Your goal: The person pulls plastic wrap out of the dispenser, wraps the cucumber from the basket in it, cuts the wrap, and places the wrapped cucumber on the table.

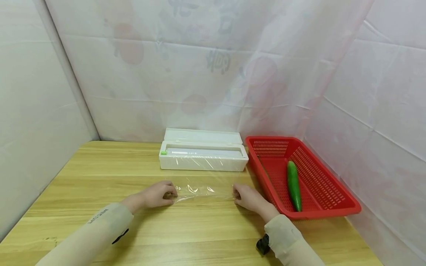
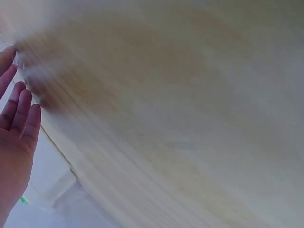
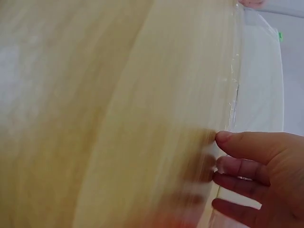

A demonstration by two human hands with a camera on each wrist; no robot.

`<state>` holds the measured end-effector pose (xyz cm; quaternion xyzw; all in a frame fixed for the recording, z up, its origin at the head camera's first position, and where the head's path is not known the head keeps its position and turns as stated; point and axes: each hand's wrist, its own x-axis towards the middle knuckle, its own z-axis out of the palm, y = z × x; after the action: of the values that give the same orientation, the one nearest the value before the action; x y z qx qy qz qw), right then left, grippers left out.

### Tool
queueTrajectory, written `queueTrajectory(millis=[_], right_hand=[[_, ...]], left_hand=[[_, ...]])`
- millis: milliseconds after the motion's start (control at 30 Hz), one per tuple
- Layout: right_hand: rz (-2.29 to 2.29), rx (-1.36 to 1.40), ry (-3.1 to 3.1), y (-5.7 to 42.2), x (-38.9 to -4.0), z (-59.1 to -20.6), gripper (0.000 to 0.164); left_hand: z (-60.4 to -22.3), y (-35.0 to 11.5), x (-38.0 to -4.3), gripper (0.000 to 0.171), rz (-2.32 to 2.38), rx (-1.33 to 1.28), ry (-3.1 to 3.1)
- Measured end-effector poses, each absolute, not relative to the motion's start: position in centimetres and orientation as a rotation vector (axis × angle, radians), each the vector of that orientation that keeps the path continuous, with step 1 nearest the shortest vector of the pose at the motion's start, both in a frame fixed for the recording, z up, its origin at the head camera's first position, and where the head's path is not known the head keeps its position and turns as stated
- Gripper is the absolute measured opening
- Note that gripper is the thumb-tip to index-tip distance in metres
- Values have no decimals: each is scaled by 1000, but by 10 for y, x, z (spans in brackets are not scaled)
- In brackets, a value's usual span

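Film edge: the clear film (image 1: 199,190) runs from the white box (image 1: 203,164) toward me, its near edge strung between my two hands; whether it touches the wood I cannot tell.
Room to the left: the tabletop (image 1: 186,240) stretches well past my left hand (image 1: 158,194), and toward me between my forearms.
Room to the right: tighter; the red basket (image 1: 329,214) stands just beside my right hand (image 1: 250,198).
Far side: box and basket sit near the hanging cloth (image 1: 149,85).
Film surface: see-through, glossy, creased into bright wrinkles near the held edge.
Box: long, rectangular, its lid (image 1: 203,136) tipped back, a roll (image 1: 206,152) inside, a green tab (image 1: 164,153) at the left end.
Basket: rectangular, perforated walls; a smooth green cucumber (image 1: 294,184) lies lengthwise inside.
Wood: yellow, streaked with grain.
Left fingers: pinching the film's left end.
Right fingers: thumb and fingertips pinching its right end, lower fingers slightly parted.
Arms: pale sleeves (image 1: 110,221) reach in from both sides, hands facing each other.
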<state>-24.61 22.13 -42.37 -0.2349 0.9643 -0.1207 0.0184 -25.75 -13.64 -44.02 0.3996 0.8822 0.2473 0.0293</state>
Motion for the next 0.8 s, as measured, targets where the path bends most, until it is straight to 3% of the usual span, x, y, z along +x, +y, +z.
queueTrajectory(millis=[133,500,800], right_hand=[[-243,-716,3018,222,-243,-422,21],[44,-358,2932,210,-224,-402,28],[-230,-492,2856,201,-210,-369,21]], left_hand=[[-443,-139,-259,18,794,1214,2682],[-443,-142,-259,24,776,1213,2653],[-437,-141,-257,24,784,1207,2631]])
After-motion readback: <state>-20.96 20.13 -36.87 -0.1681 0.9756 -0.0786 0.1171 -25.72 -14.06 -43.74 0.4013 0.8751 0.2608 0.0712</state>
